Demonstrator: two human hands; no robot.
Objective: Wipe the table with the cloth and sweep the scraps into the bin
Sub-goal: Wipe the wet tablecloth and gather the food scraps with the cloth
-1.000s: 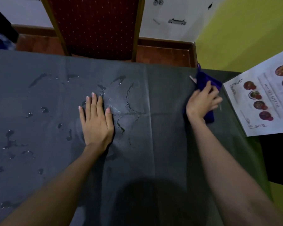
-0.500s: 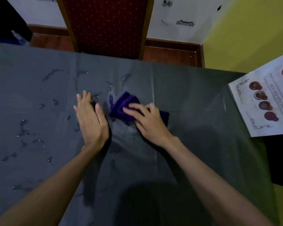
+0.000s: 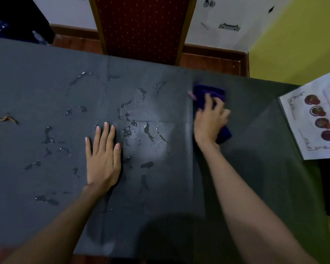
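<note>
Dark grey table (image 3: 46, 88) fills the view, wet streaks (image 3: 130, 130) glinting mid-surface. Left hand (image 3: 103, 159) lies flat, fingers spread, holding nothing. Right hand (image 3: 211, 122), blurred, presses down with fingers curled on the purple cloth (image 3: 210, 93) at far right. Scraps (image 3: 8, 119) sit at the far-left edge.

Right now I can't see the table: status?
Left hand flat, open on table. Right hand pressing cloth, far right. Droplets unwiped mid-table. Scraps at left edge.
</note>
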